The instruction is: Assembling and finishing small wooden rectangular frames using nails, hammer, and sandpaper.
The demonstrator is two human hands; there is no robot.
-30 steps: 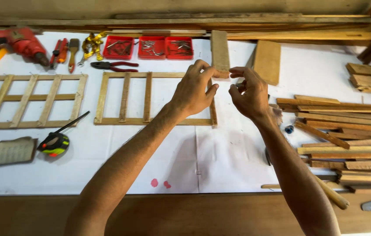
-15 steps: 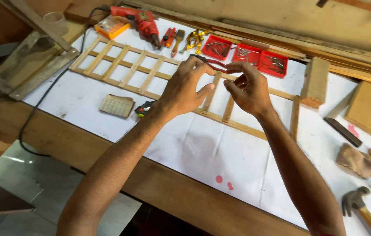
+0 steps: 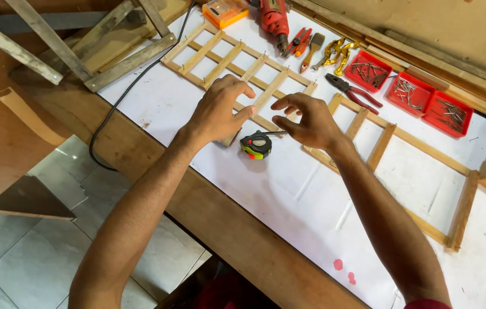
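Observation:
My left hand [image 3: 220,111] hovers palm down over the white table top, fingers loosely bent, covering most of a small grey block [image 3: 229,139]. My right hand [image 3: 307,121] is a little to its right, thumb and forefinger slightly apart with nothing visible between them. A black, yellow and red tape measure [image 3: 256,145] lies on the table just below the gap between the hands. Behind the hands lies a slatted wooden frame [image 3: 237,60]. A second wooden frame [image 3: 394,137] lies under my right forearm.
Three red trays of nails [image 3: 409,91], red-handled pliers [image 3: 349,91], yellow clamps [image 3: 337,51], a red drill [image 3: 274,17] and an orange box [image 3: 226,10] line the far side. A black cable [image 3: 123,97] hangs over the table's near edge. Wooden slats [image 3: 83,51] lie at left above tiled floor.
The view has swung left and down. My hands, held together over the frames before, have come apart and lowered toward the tape measure and the grey block.

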